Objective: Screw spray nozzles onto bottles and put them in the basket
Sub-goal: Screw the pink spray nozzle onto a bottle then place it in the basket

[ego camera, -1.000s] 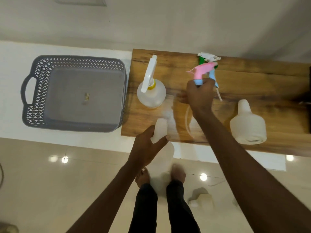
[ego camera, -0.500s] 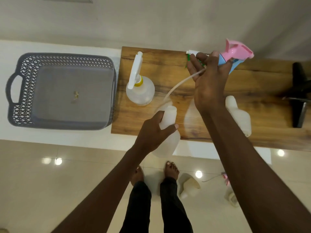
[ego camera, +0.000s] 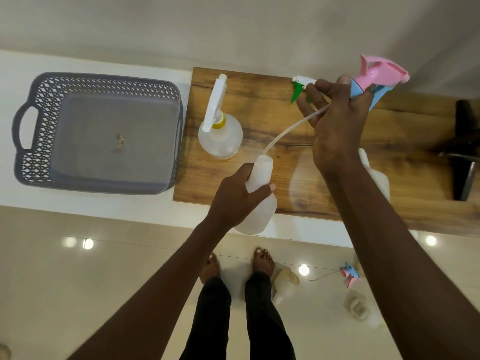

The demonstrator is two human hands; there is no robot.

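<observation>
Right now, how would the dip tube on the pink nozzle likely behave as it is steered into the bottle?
The dip tube probably flexes: it hangs in a curve. Being thin, it likely wobbles near the held bottle mouth. The right hand grips the pink nozzle far from the tip.

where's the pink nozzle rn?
Head view, upper right: the pink nozzle is held up in the right hand above the wooden board's far edge, its tube trailing down toward the mouth of the left hand's bottle.

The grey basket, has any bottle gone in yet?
No. The grey basket holds no bottle; only a small scrap lies on its floor.
</observation>
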